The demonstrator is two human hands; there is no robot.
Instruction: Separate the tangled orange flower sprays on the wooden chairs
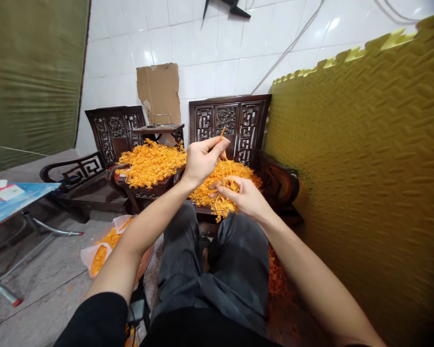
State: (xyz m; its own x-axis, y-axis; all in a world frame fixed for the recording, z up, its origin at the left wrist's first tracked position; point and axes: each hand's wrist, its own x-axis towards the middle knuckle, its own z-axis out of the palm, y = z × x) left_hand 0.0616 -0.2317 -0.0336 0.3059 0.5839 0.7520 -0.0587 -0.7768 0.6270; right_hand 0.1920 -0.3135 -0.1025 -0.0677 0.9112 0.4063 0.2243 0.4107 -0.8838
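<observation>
My left hand [203, 161] pinches the upper end of an orange cord bunch, and a short tip sticks up above the fingers. Lower and to the right, my right hand [248, 195] curls its fingers round the hanging orange cord bunch [224, 205], whose curly strands dangle over my knees. Behind both hands a heap of the same orange curly cords [244, 171] covers the seat of a carved dark wooden chair [226, 118]. A second orange heap [152, 161] rests to the left.
A tall yellow-green foam mat [358, 159] stands close on my right. On the floor at left lies a plastic bag [88, 260] with orange cords. A blue-topped folding table [32, 195] is at far left. Cardboard [159, 89] leans on the tiled wall.
</observation>
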